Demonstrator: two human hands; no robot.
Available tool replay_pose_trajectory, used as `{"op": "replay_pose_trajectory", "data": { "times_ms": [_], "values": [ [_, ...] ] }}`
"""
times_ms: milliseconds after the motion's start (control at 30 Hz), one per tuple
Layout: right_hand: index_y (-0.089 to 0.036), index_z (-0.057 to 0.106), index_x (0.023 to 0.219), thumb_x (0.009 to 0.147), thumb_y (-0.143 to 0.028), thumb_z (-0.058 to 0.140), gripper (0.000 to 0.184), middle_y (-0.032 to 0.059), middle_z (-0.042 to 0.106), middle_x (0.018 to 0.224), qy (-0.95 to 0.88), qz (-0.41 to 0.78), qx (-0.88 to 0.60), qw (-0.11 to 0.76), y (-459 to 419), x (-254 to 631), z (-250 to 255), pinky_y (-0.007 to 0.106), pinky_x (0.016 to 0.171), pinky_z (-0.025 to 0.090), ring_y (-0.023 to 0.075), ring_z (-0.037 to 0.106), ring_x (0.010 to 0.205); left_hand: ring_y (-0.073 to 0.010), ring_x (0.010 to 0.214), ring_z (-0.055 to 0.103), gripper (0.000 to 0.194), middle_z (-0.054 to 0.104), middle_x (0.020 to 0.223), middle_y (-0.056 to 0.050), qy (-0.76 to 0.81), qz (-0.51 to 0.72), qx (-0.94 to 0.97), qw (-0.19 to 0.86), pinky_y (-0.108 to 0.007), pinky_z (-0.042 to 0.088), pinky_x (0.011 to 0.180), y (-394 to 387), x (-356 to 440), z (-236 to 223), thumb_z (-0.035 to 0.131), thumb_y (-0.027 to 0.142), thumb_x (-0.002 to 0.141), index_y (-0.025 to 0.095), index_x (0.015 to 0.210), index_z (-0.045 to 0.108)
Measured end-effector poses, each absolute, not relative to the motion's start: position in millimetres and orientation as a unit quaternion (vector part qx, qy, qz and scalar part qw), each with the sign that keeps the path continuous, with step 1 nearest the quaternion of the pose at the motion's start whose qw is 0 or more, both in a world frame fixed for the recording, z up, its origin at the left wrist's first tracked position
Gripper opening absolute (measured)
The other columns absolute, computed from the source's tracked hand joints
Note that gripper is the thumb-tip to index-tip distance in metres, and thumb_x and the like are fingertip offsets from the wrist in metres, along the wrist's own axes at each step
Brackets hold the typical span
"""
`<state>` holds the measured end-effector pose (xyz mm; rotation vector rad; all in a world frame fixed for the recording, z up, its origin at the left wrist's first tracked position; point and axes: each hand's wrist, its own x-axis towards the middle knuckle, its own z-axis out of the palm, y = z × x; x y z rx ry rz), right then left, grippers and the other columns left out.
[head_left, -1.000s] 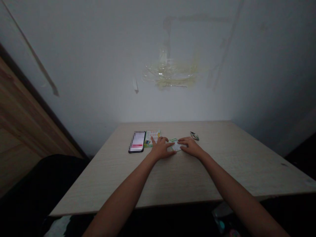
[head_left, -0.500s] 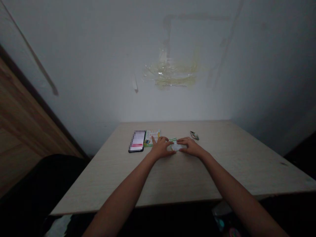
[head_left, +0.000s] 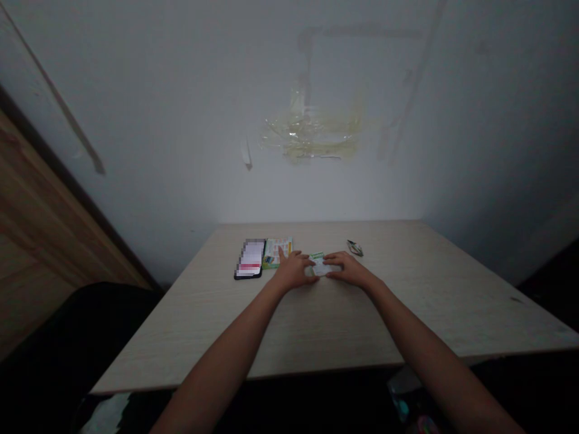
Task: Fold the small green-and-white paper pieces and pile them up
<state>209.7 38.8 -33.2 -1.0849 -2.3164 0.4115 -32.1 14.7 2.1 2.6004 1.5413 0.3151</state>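
A small white-and-green printed paper lies on the table between my hands. My left hand holds its left side, with thumb and forefinger at the edge and the other fingers spread behind. At the right side, the fingertips and thumb of my right hand are closed on the paper. Part of the sheet is hidden under my fingers. Just beyond my left hand is a flat printed booklet or card, white with green edging. Its lower right part is covered by that hand.
Beside the booklet lies a phone with a lit, partly blurred screen. A small crumpled or folded piece sits behind my right hand. The pale wooden table meets a wall with yellowed tape. A dark shape stands at left.
My fingers have shifted slightly on the paper, and the right hand's fingertips reach a little further over it. The phone, booklet and crumpled piece stay where they were.
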Motion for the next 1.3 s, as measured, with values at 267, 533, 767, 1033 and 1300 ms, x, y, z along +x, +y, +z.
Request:
{"op": "replay_pose_trajectory", "data": {
  "times_ms": [267,533,767,1033,1300],
  "values": [
    [-0.026,0.071,0.115,0.081,-0.033,0.070,0.035,0.0078,0.065,0.126,-0.861,0.151,-0.404,0.270,38,208,-32,0.044,0.106,0.040,0.0256,0.056,0.119,-0.0361,0.135,0.039,0.048,0.058,0.138,-0.003,0.498,0.112,0.858,0.052,-0.077,-0.011,0.104,16,-32,0,0.063,0.061,0.077,0.037,0.119,0.066],
    [-0.028,0.071,0.114,0.086,-0.035,0.065,0.030,0.0066,0.066,0.125,-0.862,0.148,-0.398,0.277,33,207,-27,0.044,0.106,0.041,0.0244,0.057,0.118,-0.0339,0.135,0.039,0.040,0.059,0.137,-0.001,0.507,0.115,0.851,0.067,-0.076,-0.010,0.106,14,-32,3,0.052,0.060,0.086,0.038,0.116,0.067],
    [-0.026,0.074,0.108,0.079,-0.046,0.071,0.035,0.0074,0.069,0.118,-0.849,0.109,-0.429,0.289,36,198,-34,0.043,0.103,0.042,0.0259,0.059,0.113,-0.0280,0.129,0.045,0.036,0.063,0.130,0.001,0.524,0.157,0.836,0.054,-0.075,-0.009,0.106,13,-29,-3,0.043,0.056,0.093,0.037,0.108,0.070],
    [-0.024,0.075,0.101,0.087,-0.039,0.061,0.025,0.0075,0.072,0.110,-0.842,0.115,-0.430,0.306,34,192,-31,0.039,0.100,0.043,0.0240,0.061,0.109,-0.0278,0.126,0.046,0.036,0.065,0.125,-0.002,0.528,0.184,0.828,0.045,-0.077,-0.006,0.104,14,-27,-8,0.047,0.057,0.092,0.033,0.107,0.069],
    [-0.019,0.059,0.131,0.088,-0.029,0.054,0.045,0.0107,0.064,0.126,-0.807,0.161,-0.464,0.327,31,193,-26,0.040,0.104,0.041,0.0246,0.057,0.117,-0.0325,0.134,0.038,0.063,0.049,0.143,-0.009,0.570,0.194,0.798,0.033,-0.077,0.003,0.107,19,-28,-17,0.062,0.057,0.082,0.032,0.137,0.045]
  ]
}}
